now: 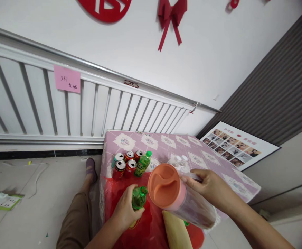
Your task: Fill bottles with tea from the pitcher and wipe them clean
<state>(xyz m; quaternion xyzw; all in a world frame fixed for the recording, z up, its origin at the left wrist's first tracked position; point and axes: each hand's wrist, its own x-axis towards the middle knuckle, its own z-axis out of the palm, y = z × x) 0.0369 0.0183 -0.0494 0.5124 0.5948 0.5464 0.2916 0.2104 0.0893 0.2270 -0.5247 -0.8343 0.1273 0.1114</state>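
Observation:
My left hand (126,209) is wrapped around a green plastic bottle (138,197) above the red plastic covering. My right hand (205,185) grips the handle of a clear pitcher (196,211), which is tilted with its orange lid (163,185) towards the bottle. The lid has an S-shaped ridge, and brownish matter shows at the pitcher's bottom. The bottle and lid are close together; I see no liquid passing between them. Beyond my left hand stand several drink cans (130,167), mostly red, beside a green-capped bottle (142,164).
Clear bottles with white caps (180,161) stand behind the pitcher on the purple patterned tablecloth (166,141). A pale yellow object (176,230) lies in front. Behind the table is a white radiator (122,107); a photo board (237,147) leans right. A power strip (4,201) lies on the floor.

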